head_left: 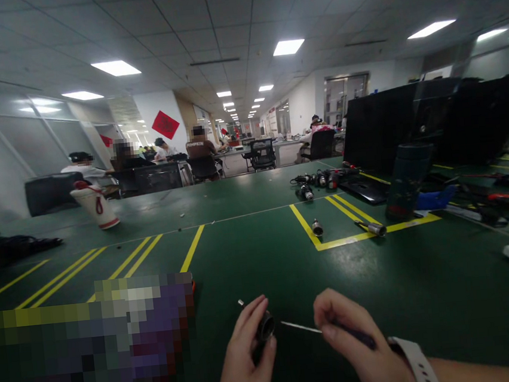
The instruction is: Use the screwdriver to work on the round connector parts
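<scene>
My left hand (244,360) is closed around a small black cylindrical part (266,327) at the near edge of the green table (261,256). My right hand (356,340) is closed on a thin screwdriver (301,327) with a dark handle. The metal shaft points left and its tip touches the black part. A white watch band sits on my right wrist.
Small metal cylinders (317,227) and several dark parts (319,180) lie inside yellow tape lines at the right. Black monitors (383,124), a dark bottle (409,179) and cables stand far right. A white cup (97,206) stands at the left. Several people sit at desks behind.
</scene>
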### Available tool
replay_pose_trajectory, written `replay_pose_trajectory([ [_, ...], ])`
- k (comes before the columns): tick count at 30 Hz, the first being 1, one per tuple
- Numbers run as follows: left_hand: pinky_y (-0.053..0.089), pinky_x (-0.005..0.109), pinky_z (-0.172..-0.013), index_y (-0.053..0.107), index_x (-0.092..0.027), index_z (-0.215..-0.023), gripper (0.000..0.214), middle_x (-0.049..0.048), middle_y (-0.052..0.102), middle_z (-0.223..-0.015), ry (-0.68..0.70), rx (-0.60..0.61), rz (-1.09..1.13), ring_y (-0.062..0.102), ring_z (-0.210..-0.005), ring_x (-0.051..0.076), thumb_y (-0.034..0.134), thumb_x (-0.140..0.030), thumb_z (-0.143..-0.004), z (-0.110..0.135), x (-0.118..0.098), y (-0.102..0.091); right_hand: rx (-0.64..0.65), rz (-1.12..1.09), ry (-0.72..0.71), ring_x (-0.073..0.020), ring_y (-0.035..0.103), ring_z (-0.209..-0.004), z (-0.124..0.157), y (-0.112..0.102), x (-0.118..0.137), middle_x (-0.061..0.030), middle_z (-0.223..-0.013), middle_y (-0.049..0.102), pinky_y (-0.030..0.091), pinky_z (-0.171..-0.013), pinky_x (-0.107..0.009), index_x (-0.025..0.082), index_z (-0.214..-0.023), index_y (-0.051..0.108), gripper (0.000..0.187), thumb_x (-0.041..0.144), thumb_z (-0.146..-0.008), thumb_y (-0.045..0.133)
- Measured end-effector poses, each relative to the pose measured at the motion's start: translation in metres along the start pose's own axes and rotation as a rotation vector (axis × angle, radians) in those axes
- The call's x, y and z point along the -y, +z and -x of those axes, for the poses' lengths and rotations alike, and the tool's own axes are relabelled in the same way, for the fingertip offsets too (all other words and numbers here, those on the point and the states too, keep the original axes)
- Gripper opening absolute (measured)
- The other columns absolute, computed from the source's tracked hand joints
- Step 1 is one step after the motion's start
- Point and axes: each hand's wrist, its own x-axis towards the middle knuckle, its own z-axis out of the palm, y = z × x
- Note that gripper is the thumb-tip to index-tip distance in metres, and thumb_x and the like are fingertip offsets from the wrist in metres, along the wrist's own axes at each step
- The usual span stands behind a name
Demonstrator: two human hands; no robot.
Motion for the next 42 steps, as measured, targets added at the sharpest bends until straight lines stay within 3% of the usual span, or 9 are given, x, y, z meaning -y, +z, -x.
replay_pose_trajectory([
  [6, 0.04, 0.043, -0.101, 0.053, -0.033, -0.126, 0.047, 0.0043, 0.052, -0.136, 0.198, 0.184, -0.221, 0.047, -0.124, 0.024, 0.045, -0.017, -0.083, 0.007, -0.001, -0.004, -0.184, -0.372, 0.196, -0.0119, 0.04, -0.05, -0.025, -0.012, -0.009, 0.0043, -0.057, 0.045, 0.031, -0.047, -0.023, 0.02, -0.069, 0.051, 0.002, 0.021, -0.071, 0.05],
  [11, 0.046, 0.045, -0.096, 0.046, -0.036, -0.13, 0.057, 0.0033, 0.049, -0.138, 0.38, 0.235, -0.336, 0.047, -0.124, 0.026, 0.043, -0.011, -0.079, 0.013, 0.002, 0.002, -0.211, -0.38, 0.275, -0.011, 0.042, -0.05, -0.032, -0.011, -0.015, 0.005, -0.056, 0.045, 0.034, -0.048, -0.023, 0.019, -0.068, 0.051, 0.005, 0.019, -0.073, 0.051],
  [16, 0.045, 0.044, -0.097, 0.047, -0.036, -0.129, 0.057, 0.0032, 0.057, -0.13, 0.392, 0.172, -0.363, 0.048, -0.123, 0.024, 0.039, -0.008, -0.08, 0.013, 0.009, 0.011, -0.199, -0.369, 0.286, -0.0107, 0.042, -0.05, -0.031, -0.007, -0.017, 0.0055, -0.055, 0.045, 0.034, -0.048, -0.023, 0.018, -0.071, 0.051, 0.003, 0.019, -0.074, 0.052],
  [23, 0.05, 0.038, -0.093, 0.053, -0.036, -0.124, 0.051, 0.0034, 0.065, -0.117, 0.551, 0.221, -0.336, 0.052, -0.12, 0.025, 0.042, -0.01, -0.081, 0.006, 0.004, 0.001, -0.232, -0.217, 0.234, -0.0119, 0.046, -0.057, -0.031, -0.007, -0.017, 0.0047, -0.06, 0.049, 0.037, -0.055, -0.025, 0.019, -0.072, 0.055, 0.01, 0.026, -0.078, 0.058],
  [25, 0.049, 0.036, -0.095, 0.057, -0.035, -0.121, 0.049, 0.0041, 0.064, -0.118, 0.44, 0.216, -0.327, 0.054, -0.118, 0.024, 0.045, -0.009, -0.081, 0.008, -0.007, -0.003, -0.209, -0.191, 0.248, -0.0125, 0.048, -0.061, -0.032, -0.008, -0.014, 0.0034, -0.066, 0.053, 0.039, -0.057, -0.025, 0.018, -0.077, 0.058, 0.012, 0.028, -0.075, 0.064],
  [28, 0.05, 0.034, -0.092, 0.065, -0.031, -0.111, 0.036, 0.0056, 0.064, -0.117, 0.225, 0.071, -0.209, 0.06, -0.109, 0.023, 0.053, -0.017, -0.081, 0.008, -0.021, -0.006, -0.166, -0.195, 0.246, -0.0121, 0.049, -0.062, -0.035, -0.011, -0.009, 0.0023, -0.07, 0.056, 0.04, -0.058, -0.025, 0.018, -0.084, 0.062, 0.021, 0.034, -0.073, 0.068],
  [31, 0.05, 0.038, -0.092, 0.07, -0.026, -0.102, 0.026, 0.0076, 0.066, -0.114, 0.023, -0.057, -0.032, 0.061, -0.105, 0.025, 0.057, -0.027, -0.079, 0.003, -0.024, -0.008, -0.127, -0.227, 0.232, -0.0091, 0.044, -0.052, -0.037, -0.012, -0.007, 0.0042, -0.059, 0.051, 0.036, -0.05, -0.023, 0.016, -0.074, 0.06, 0.028, 0.044, -0.076, 0.065],
  [35, 0.041, 0.046, -0.1, 0.069, -0.023, -0.103, 0.031, 0.0091, 0.068, -0.111, -0.202, -0.086, 0.126, 0.058, -0.11, 0.029, 0.058, -0.036, -0.078, -0.002, -0.021, -0.011, -0.026, -0.21, 0.296, -0.0063, 0.035, -0.043, -0.035, -0.01, -0.005, 0.0074, -0.051, 0.042, 0.027, -0.042, -0.02, 0.017, -0.064, 0.053, 0.037, 0.05, -0.078, 0.06],
  [42, 0.041, 0.043, -0.1, 0.067, -0.024, -0.108, 0.036, 0.0087, 0.067, -0.116, -0.301, -0.056, 0.317, 0.059, -0.109, 0.029, 0.057, -0.042, -0.079, -0.001, -0.02, -0.01, 0.229, -0.032, 0.197, -0.0076, 0.037, -0.049, -0.025, -0.006, 0.006, 0.0065, -0.053, 0.041, 0.032, -0.048, -0.022, 0.017, -0.065, 0.051, 0.036, 0.048, -0.083, 0.054],
])
